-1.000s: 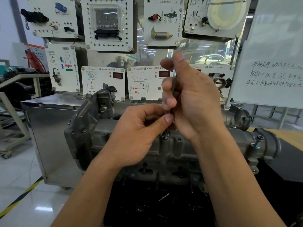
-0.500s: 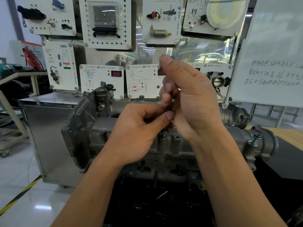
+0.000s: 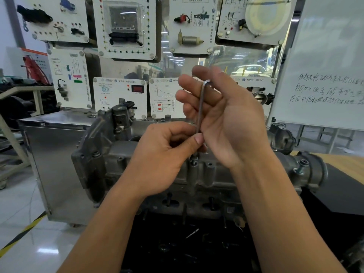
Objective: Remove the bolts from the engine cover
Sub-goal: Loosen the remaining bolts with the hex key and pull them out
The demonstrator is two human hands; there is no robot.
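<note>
Turning step: we judge that the small steel bolt (image 3: pixel 195 158) is being run out of the grey cast-metal engine cover (image 3: pixel 216 174) with the L-shaped steel hex key (image 3: pixel 201 107), which stands upright with its lower tip in the bolt head.
Left hand: the left hand (image 3: pixel 167 152) pinches the lower shaft of the hex key between thumb and forefinger, just above the bolt.
Right hand: the right hand (image 3: pixel 226 119) has nearly straight fingers; the short arm of the hex key lies lightly nipped between thumb and forefinger.
Bolt location: on the top edge of the engine cover, near its middle, raised slightly from its boss.
Risk, tip slip: we expect the tip to ride out of the socket if the hex key tilts, since the upper hold is light.
Risk, lost bolt: once free, the bolt may drop into the dark recesses below the engine cover.
Risk, rounding: side load on a half-seated tip may damage the socket.
</note>
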